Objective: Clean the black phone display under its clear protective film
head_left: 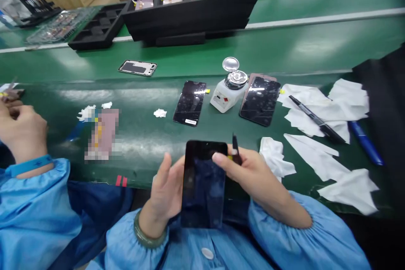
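Note:
A smartphone (204, 185) with a dark, smudged screen is held upright between my hands, close to my body. My left hand (167, 190) supports its left edge, fingers hidden behind it and thumb raised off the glass. My right hand (249, 168) grips the upper right side, thumb pressed on the screen. A slim dark tool (235, 147), its kind unclear, sticks up from the right fingers. Beyond the phone lie a black screen panel (190, 103) and another screen panel (261, 101), with a white pump bottle (229, 90) between them.
White wipes (325, 164), a black pen (316, 118) and a blue marker (365, 143) lie right. Farther back are a phone frame (137, 68) and stacked black trays (190, 17) with parts. A co-worker's hand (23, 130) is at left, near a pink panel (106, 133).

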A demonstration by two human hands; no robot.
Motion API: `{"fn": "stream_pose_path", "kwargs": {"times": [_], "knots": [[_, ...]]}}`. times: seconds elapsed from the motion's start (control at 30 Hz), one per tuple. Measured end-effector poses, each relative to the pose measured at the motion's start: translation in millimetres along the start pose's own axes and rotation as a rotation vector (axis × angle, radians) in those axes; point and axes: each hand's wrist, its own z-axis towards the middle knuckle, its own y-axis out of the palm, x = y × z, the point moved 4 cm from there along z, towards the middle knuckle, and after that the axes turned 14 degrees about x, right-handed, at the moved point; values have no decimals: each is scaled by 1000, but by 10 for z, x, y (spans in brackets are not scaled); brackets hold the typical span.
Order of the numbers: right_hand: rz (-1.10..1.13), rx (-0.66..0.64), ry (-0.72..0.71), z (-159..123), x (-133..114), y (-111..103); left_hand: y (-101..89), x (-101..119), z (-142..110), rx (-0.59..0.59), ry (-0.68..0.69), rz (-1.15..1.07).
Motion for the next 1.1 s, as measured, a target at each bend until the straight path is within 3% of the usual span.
{"fn": "stream_pose_path", "kwargs": {"times": [0.1,0.23,0.4,0.47,0.67,0.9,1.1], "knots": [[-150,10,-141,-92,-75,-56,-18,-97,-67,-21,-39,2],[-319,214,-216,-216,-97,-149,-57,-284,-124,-10,-101,-7],[-600,395,-670,-440,-249,-169,-31,-349,-170,56,-64,-19],[-661,393,-792,-528,-296,-156,1,-332,-224,70,-71,-2],[-657,245,-976,-652,-332,-175,34,-295,-358,35,-83,-14],[-424,103,-835,-601,-241,-223,1,-331,-365,-20,-100,-42],[-353,93,-758,-535,-225,-226,-47,-379,-295,-66,-19,-85]]}}
